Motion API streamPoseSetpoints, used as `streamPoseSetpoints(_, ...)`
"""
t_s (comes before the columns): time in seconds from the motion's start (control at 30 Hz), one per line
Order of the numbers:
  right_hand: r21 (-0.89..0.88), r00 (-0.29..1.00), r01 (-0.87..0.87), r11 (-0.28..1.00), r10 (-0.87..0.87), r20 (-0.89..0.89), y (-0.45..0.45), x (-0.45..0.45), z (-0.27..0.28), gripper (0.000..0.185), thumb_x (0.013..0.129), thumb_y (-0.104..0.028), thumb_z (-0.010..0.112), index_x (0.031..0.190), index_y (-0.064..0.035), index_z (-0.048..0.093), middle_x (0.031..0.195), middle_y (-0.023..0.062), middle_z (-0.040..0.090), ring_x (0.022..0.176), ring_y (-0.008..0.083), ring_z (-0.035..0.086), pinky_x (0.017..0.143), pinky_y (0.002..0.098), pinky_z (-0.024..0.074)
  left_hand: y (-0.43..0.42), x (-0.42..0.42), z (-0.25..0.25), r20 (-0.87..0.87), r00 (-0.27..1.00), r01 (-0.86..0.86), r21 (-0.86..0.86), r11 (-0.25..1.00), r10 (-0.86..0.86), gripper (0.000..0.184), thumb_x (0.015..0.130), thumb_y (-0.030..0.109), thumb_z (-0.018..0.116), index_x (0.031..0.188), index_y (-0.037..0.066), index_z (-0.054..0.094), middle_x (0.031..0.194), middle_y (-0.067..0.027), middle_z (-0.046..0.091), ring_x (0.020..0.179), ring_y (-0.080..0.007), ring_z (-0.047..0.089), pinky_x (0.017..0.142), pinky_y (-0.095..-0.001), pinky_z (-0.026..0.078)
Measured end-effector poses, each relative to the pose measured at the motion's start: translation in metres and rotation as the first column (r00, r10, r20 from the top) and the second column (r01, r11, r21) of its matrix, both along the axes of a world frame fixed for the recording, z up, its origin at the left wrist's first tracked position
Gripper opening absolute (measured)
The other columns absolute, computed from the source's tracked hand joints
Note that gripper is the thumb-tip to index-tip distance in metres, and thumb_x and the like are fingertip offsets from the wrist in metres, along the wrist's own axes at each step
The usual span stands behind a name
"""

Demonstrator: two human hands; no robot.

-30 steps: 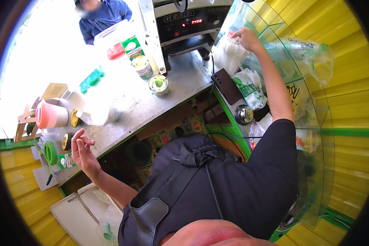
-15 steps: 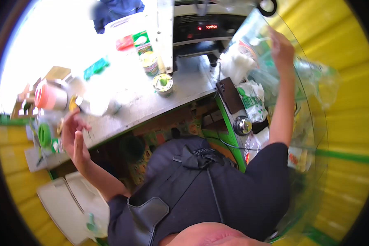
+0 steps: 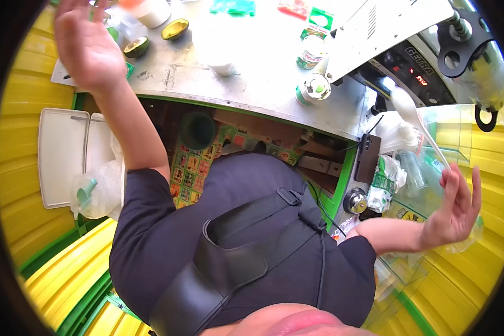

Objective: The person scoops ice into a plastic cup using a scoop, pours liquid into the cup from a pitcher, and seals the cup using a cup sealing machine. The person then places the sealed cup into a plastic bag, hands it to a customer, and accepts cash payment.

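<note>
A long-handled white spoon is pinched by its handle between the fingers of my right hand, bowl end up and toward the machine. My right hand is out over the clear bags and panels at the right side. My left hand is raised over the left end of the metal counter, fingers apart and holding nothing; its fingertips reach the top edge of the view. Just right of it lie two avocado halves, a yellowish one and a darker one. A white tub stands behind them.
Two cans, one closed-looking and one with green inside, stand near a GETRA machine. A phone, a steel dome and plastic packs line the right side. A dark bin is under the counter.
The view has swung, shifting the counter up and rightward. My right hand has dropped outward to the right with the spoon. My left hand now appears higher, near the top edge.
</note>
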State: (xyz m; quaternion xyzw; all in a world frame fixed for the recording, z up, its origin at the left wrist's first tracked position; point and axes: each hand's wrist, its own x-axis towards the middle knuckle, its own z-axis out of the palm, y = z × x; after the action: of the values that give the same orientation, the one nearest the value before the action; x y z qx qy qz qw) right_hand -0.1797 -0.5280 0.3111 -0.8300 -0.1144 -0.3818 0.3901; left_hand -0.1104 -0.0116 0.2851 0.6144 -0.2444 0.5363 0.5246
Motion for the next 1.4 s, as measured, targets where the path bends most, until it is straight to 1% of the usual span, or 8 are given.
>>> streamPoseSetpoints(0.1, 0.170, 0.969, -0.242, 0.955, 0.247, -0.013, 0.059, 0.036, -0.020, 0.039, 0.093, 0.003, 0.072, 0.128, 0.0138, 0.061, 0.102, 0.0249, 0.075, 0.080, 0.0190, 0.075, 0.072, 0.0256, 0.0606, 0.001, -0.008, -0.047, -0.344, 0.922, -0.145, 0.120, 0.982, 0.178, 0.024, 0.097, 0.008, 0.063, 0.116, -0.006, 0.069, 0.116, -0.0119, 0.071, 0.097, -0.0147, 0.064, 0.090, -0.0285, 0.050)
streamPoseSetpoints(0.17, 0.313, 0.928, -0.336, 0.888, 0.370, -0.055, 0.114, 0.062, -0.034, 0.034, 0.089, 0.005, 0.075, 0.123, 0.0091, 0.068, 0.096, 0.0176, 0.078, 0.079, 0.0181, 0.075, 0.072, 0.0253, 0.0615, -0.018, 0.000, -0.079, -0.589, 0.767, -0.256, 0.083, 0.963, 0.254, 0.031, 0.094, 0.032, 0.077, 0.111, 0.006, 0.075, 0.077, 0.0039, 0.065, 0.072, -0.0038, 0.054, 0.068, -0.0210, 0.043)
streamPoseSetpoints(0.4, 0.091, 0.810, -0.569, 0.817, 0.576, -0.107, 0.249, 0.136, -0.103, 0.032, 0.089, -0.004, 0.078, 0.121, -0.0066, 0.074, 0.088, 0.0094, 0.079, 0.080, 0.0131, 0.077, 0.073, 0.0248, 0.0594, -0.030, 0.008, -0.124, -0.715, 0.427, -0.360, 0.428, 0.829, 0.554, 0.046, 0.086, 0.035, 0.083, 0.121, 0.008, 0.071, 0.090, -0.0064, 0.074, 0.086, -0.0167, 0.070, 0.082, -0.0320, 0.055)
streamPoseSetpoints(0.87, -0.269, 0.672, -0.739, 0.618, 0.645, -0.364, 0.372, 0.190, -0.159, 0.035, 0.100, -0.028, 0.065, 0.132, -0.0168, 0.070, 0.062, 0.0183, 0.064, 0.051, 0.0308, 0.063, 0.060, 0.0443, 0.0540, 0.018, 0.007, -0.130, -0.774, 0.617, -0.055, 0.140, 0.989, 0.144, 0.040, 0.087, 0.005, 0.078, 0.126, 0.003, 0.067, 0.087, -0.0058, 0.076, 0.088, -0.0114, 0.071, 0.091, -0.0290, 0.053)
streamPoseSetpoints(1.0, -0.170, 0.723, -0.600, 0.782, 0.439, -0.533, 0.344, 0.174, -0.143, 0.039, 0.100, -0.034, 0.065, 0.133, -0.0135, 0.069, 0.070, 0.0216, 0.067, 0.059, 0.0331, 0.067, 0.065, 0.0432, 0.0544, 0.049, 0.003, -0.153, -0.720, 0.687, -0.061, 0.079, 0.995, 0.100, 0.057, 0.084, 0.016, 0.083, 0.134, 0.005, 0.060, 0.110, -0.0103, 0.071, 0.102, -0.0184, 0.069, 0.095, -0.0345, 0.052)
streamPoseSetpoints(1.17, -0.131, 0.701, -0.616, 0.777, 0.465, -0.540, 0.299, 0.144, -0.190, 0.074, 0.090, -0.052, 0.074, 0.138, 0.0021, 0.058, 0.107, 0.0255, 0.072, 0.096, 0.0352, 0.072, 0.088, 0.0426, 0.0558, 0.063, 0.006, -0.256, -0.864, 0.498, 0.268, 0.075, 0.960, -0.071, 0.120, 0.064, 0.040, 0.097, 0.157, 0.005, 0.030, 0.156, -0.0198, 0.040, 0.141, -0.0325, 0.044, 0.115, -0.0475, 0.039)
streamPoseSetpoints(1.27, -0.008, 0.460, -0.559, 0.829, 0.302, -0.835, 0.292, 0.137, -0.224, 0.128, 0.056, -0.067, 0.093, 0.149, 0.0041, 0.042, 0.147, 0.0243, 0.050, 0.138, 0.0354, 0.050, 0.113, 0.0455, 0.0437, 0.032, 0.021, -0.281, -0.896, 0.437, 0.252, 0.207, 0.945, 0.079, 0.114, 0.062, 0.042, 0.097, 0.152, 0.003, 0.039, 0.154, -0.0219, 0.044, 0.143, -0.0360, 0.043, 0.117, -0.0485, 0.037)
streamPoseSetpoints(1.4, 0.137, 0.424, -0.517, 0.845, 0.392, -0.816, 0.320, 0.136, -0.231, 0.122, 0.055, -0.053, 0.099, 0.144, 0.0055, 0.043, 0.138, 0.0239, 0.056, 0.133, 0.0331, 0.055, 0.111, 0.0453, 0.0461, 0.015, 0.042, -0.271, -0.943, 0.331, 0.336, 0.091, 0.937, -0.028, 0.096, 0.062, 0.039, 0.095, 0.140, 0.001, 0.053, 0.134, -0.0219, 0.063, 0.129, -0.0351, 0.059, 0.110, -0.0452, 0.047)
